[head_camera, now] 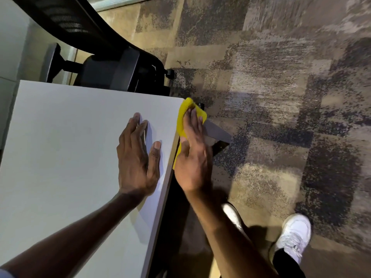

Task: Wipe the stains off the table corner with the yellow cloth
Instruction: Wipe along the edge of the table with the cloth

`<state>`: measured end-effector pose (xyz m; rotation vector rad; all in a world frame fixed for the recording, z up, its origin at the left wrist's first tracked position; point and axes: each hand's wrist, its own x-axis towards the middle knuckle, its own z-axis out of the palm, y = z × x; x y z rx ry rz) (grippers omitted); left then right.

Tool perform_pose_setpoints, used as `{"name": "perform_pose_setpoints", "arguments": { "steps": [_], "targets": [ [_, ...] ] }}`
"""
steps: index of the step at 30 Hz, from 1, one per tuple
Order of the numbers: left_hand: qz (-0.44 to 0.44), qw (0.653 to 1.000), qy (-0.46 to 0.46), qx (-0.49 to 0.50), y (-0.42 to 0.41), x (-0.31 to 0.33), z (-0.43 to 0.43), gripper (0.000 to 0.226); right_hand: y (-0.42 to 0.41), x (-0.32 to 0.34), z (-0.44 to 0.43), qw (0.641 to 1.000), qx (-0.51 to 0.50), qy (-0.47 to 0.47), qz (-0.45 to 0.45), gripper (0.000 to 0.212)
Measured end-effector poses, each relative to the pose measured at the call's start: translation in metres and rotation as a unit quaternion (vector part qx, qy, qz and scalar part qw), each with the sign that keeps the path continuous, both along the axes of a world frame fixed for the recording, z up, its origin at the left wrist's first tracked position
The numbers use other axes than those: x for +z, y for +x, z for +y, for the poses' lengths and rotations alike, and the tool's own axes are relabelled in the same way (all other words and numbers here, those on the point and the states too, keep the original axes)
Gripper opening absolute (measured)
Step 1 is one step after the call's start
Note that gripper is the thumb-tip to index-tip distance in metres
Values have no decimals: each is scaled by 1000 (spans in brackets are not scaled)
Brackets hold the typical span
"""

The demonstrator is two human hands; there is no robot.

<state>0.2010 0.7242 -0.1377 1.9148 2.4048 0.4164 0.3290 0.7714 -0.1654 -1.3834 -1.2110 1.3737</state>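
Observation:
A white table [70,137] fills the left of the view, its far right corner near the middle. The yellow cloth [185,113] is wrapped over that corner and hangs down the right edge. My right hand [191,157] presses the cloth against the table's edge, fingers pointing to the corner and the thumb on the cloth. My left hand [138,157] lies flat on the tabletop just left of the edge, fingers spread, holding nothing. No stains are visible on the surface from here.
A black mesh office chair [104,63] stands behind the table's far edge. Patterned carpet [281,97] covers the floor to the right. A dark table foot [218,135] sticks out below the corner. My white shoes [293,235] are at the lower right.

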Motion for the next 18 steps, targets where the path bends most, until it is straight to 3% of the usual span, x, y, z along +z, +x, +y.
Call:
{"name": "perform_pose_setpoints", "arguments": {
  "steps": [2, 4, 8, 13, 18],
  "targets": [
    [-1, 1000, -3, 2, -1, 0, 0, 60, 0, 5, -32, 999, -11, 25, 17, 50],
    [-1, 1000, -6, 5, -1, 0, 0, 60, 3, 10, -57, 1000, 1, 23, 20, 51],
    [0, 1000, -8, 7, 1, 2, 0, 60, 1, 3, -37, 1000, -7, 25, -3, 51],
    [-2, 1000, -8, 6, 2, 3, 0, 59, 1, 0, 25, 1000, 10, -13, -14, 74],
    [-3, 1000, -13, 0, 1, 4, 1, 60, 3, 9, -39, 1000, 15, 17, 10, 75]
  ]
}}
